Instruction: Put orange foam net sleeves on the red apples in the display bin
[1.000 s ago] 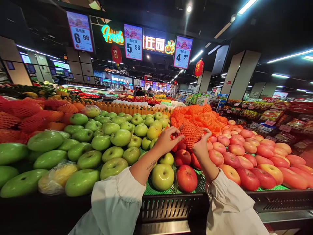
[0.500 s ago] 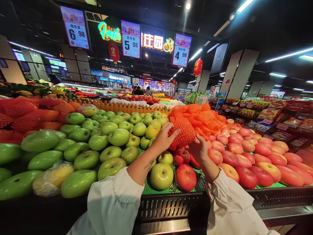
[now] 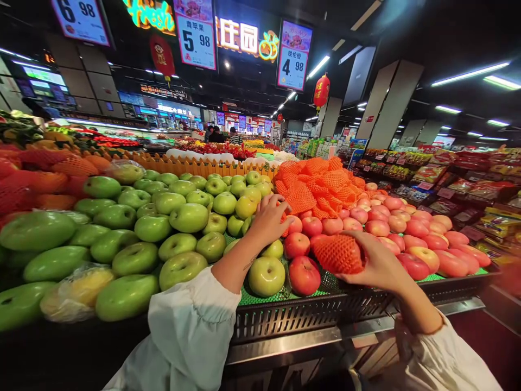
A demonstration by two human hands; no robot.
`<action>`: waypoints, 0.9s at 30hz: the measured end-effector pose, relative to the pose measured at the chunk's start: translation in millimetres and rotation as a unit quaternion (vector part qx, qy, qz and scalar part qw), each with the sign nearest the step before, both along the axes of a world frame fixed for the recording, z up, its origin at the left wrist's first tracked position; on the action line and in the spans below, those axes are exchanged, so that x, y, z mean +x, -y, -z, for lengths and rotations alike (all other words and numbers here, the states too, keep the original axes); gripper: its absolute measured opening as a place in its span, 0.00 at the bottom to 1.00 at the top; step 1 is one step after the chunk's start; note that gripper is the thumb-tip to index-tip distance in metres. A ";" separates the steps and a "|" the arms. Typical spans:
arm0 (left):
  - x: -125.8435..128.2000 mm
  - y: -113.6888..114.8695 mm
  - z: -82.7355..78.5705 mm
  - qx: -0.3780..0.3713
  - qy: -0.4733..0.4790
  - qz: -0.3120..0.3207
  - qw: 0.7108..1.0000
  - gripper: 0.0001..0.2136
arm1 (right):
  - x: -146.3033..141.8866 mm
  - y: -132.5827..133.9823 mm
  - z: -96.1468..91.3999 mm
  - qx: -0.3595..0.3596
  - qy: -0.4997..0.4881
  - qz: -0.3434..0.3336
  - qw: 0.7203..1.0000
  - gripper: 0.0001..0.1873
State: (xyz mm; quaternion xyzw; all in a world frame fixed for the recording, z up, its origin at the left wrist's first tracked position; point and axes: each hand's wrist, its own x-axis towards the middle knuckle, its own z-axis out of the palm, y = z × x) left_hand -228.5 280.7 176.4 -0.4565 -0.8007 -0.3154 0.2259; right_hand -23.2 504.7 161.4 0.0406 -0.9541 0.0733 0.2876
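Note:
My right hand [image 3: 376, 264] is closed around an apple wrapped in an orange foam net [image 3: 337, 254], held low over the front of the red apples [image 3: 411, 231]. My left hand [image 3: 269, 218] rests with curled fingers on the fruit where the green apples [image 3: 179, 217] meet the red ones, touching a net-wrapped apple whose orange mesh shows under the fingers. A heap of orange foam nets [image 3: 321, 187] lies on the red apples just behind both hands. White sleeves cover both forearms.
The display's black slotted front rail [image 3: 309, 315] runs below the fruit. A bagged yellow fruit [image 3: 77, 290] lies among the green apples at front left. Net-wrapped oranges [image 3: 36, 179] are piled far left. Price signs [image 3: 293, 60] hang overhead. Packaged goods fill shelves [image 3: 468, 184] at right. People stand far back.
My right hand has drawn the netted apple down and right, away from the net heap toward the front edge. The left hand let go of it and settled on the pile. The view tilted down.

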 end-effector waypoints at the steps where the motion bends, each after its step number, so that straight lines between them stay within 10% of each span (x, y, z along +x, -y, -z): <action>1: 0.5 -0.1 0.3 -0.014 0.001 -0.009 1.000 0.07 | 6.0 -3.3 1.9 0.024 0.033 0.009 0.999 0.44; 13: 3.2 2.0 0.8 -0.062 0.023 -0.058 0.996 0.11 | -8.1 17.5 1.7 0.096 0.242 0.072 0.963 0.53; 27: 3.7 3.4 1.0 -0.055 0.069 -0.116 0.989 0.18 | -12.8 -12.5 62.8 0.053 0.040 -0.013 0.998 0.43</action>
